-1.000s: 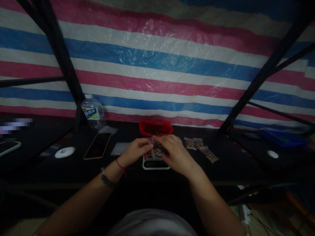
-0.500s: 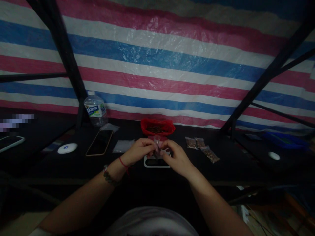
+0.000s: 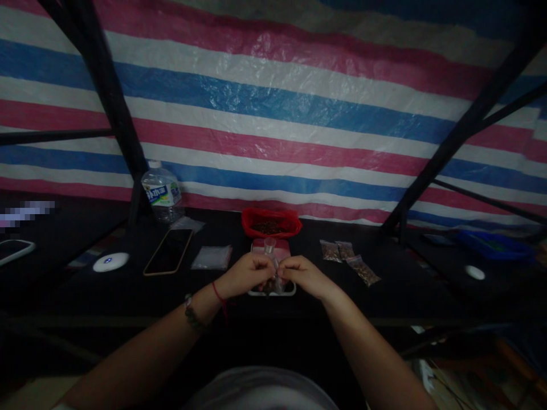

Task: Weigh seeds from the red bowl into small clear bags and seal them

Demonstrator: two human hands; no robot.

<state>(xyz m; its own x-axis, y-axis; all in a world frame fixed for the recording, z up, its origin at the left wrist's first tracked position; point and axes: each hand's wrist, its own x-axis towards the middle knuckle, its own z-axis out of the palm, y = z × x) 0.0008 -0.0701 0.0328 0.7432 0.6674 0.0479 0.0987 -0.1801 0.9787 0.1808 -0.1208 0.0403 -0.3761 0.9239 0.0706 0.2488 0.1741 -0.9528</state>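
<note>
Bag [image 3: 269, 286] of brown bits hangs over the scale [image 3: 293, 291], pinched near its top by the closed fingertips of the left hand [image 3: 245, 275] and right hand [image 3: 308, 278], seemingly so the contents stay low. Just beyond are a clear cup [image 3: 269, 247] and an open red bag [image 3: 291, 229], within easy reach. Flat bags [image 3: 211, 258] lie left and filled packets [image 3: 363, 270] right, apparently to keep them apart.

Left hand [image 3: 252, 273] and right hand [image 3: 305, 276] grip a small clear bag [image 3: 274, 281] above the scale [image 3: 293, 289]; red bag [image 3: 272, 223] sits behind, filled packets [image 3: 363, 270] at right, phone [image 3: 168, 251] at left
</note>
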